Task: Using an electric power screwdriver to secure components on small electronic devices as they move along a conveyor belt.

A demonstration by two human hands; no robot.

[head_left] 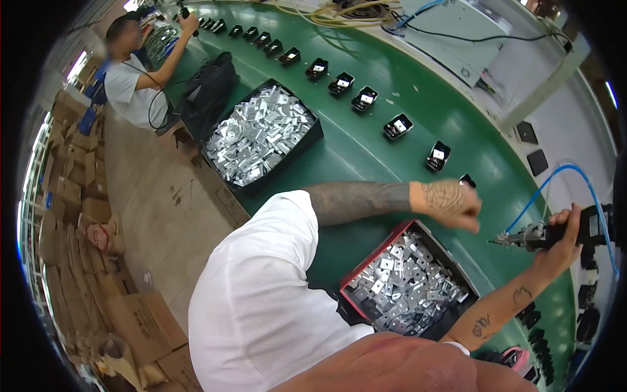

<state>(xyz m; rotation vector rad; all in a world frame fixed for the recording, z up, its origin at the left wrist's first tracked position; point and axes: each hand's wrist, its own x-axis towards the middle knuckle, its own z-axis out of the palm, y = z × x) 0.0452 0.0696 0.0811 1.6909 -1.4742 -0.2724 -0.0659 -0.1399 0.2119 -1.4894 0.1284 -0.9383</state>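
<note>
My left hand (449,201), on a tattooed arm reaching across the green bench, is curled with its fingers bent down. It hovers beside a small black housing (466,180) that it partly covers; whether anything sits in its fingers is hidden. My right hand (563,240) is wrapped round a black power screwdriver (532,236) with a metal nose pointing left and a blue hose attached. Below my left arm stands a red-rimmed box (372,268) full of small metal plates (408,281). Another black housing (438,155) with a light part inside lies just beyond my left hand.
Black housings (364,98) form a curved row along the green bench (366,153). A larger black box (307,140) of silvery metal parts stands left. Beyond it, a co-worker (134,85) holds a tool. Cardboard boxes (140,320) line the left floor. A blue hose (545,179) arches at right.
</note>
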